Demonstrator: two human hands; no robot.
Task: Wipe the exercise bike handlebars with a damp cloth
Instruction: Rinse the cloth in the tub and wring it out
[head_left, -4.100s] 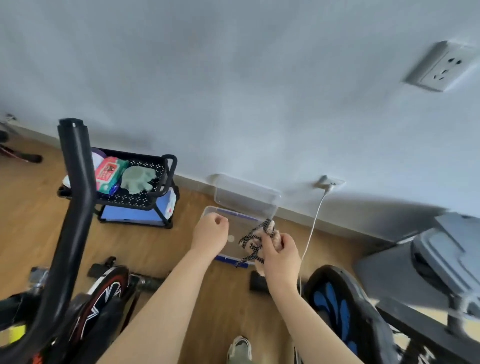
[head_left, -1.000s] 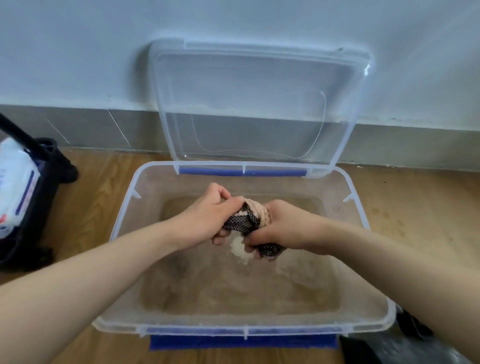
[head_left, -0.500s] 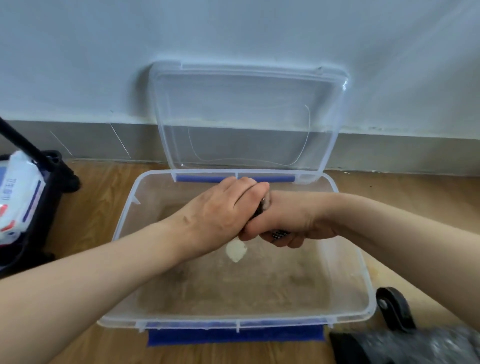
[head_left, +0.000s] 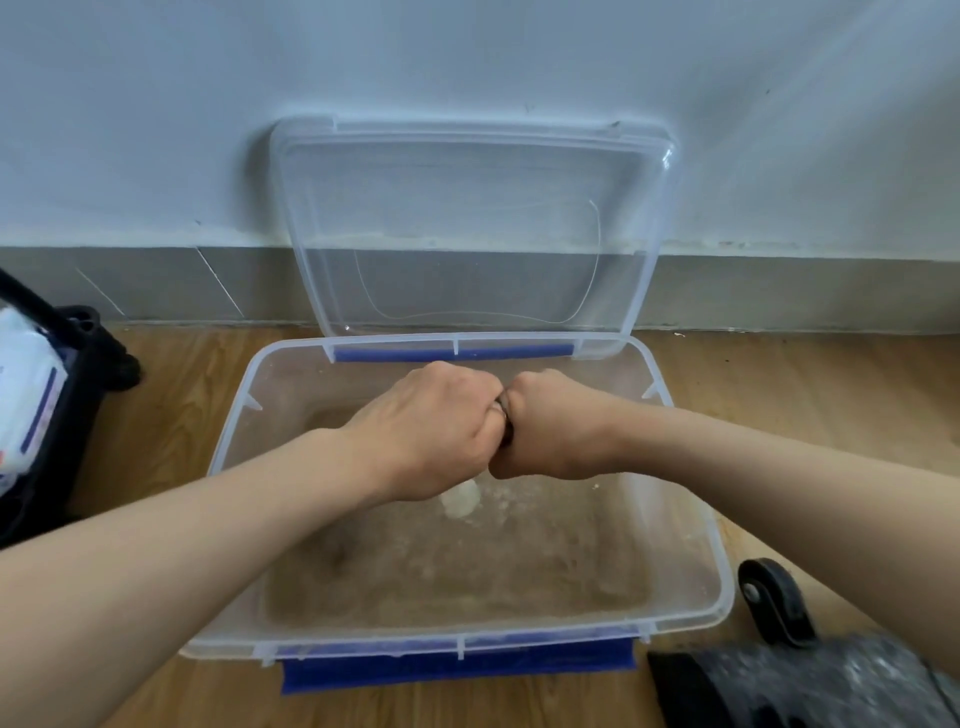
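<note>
Both hands are balled into fists and pressed knuckle to knuckle over a clear rectangular plastic tub (head_left: 691, 525) that sits on a light wooden floor (head_left: 171, 395). The left hand (head_left: 434, 431) and the right hand (head_left: 553, 426) are each clenched tight around a dark patterned cloth (head_left: 505, 422), which is almost wholly buried between them; only a thin dark sliver of it shows in the seam where the two fists meet. A pale wet drip or scrap (head_left: 460, 501) hangs just below the fists, above the tub's murky, brownish water (head_left: 457, 566). The tub's clear plastic lid (head_left: 467, 228) stands upright behind it, leaning against the pale blue-white wall (head_left: 467, 62) and its grey skirting board (head_left: 779, 291). Blue latch strips show at the tub's far edge (head_left: 452, 353) and near edge (head_left: 457, 670). At far left stands a black cart (head_left: 78, 364) holding a white packet (head_left: 26, 395). At lower right lie a small black wheel (head_left: 774, 603) and a dark speckled surface (head_left: 805, 686), too blurred to identify
</note>
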